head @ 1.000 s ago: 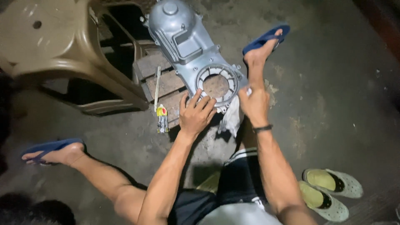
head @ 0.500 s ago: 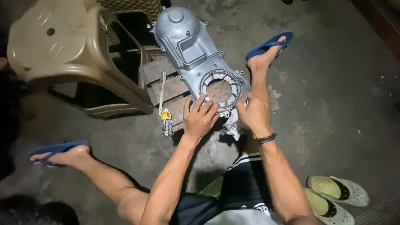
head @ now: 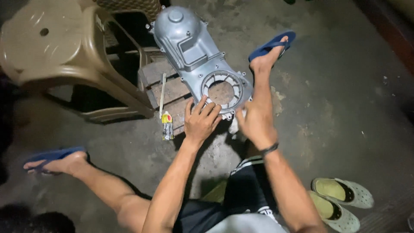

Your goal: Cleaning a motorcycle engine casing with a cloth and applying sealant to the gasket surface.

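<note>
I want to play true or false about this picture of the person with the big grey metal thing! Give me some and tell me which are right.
1. The left hand rests on the grey metal engine cover. True.
2. The cover lies on a glass table. False: it lies on a wooden pallet on the floor.
3. A tan plastic stool stands beside the pallet. True.
4. The person wears red boots. False: they wear blue flip-flops.
5. The right hand is at the cover's near edge. True.
6. A pair of pale clogs sits on top of the stool. False: they sit on the floor.
</note>
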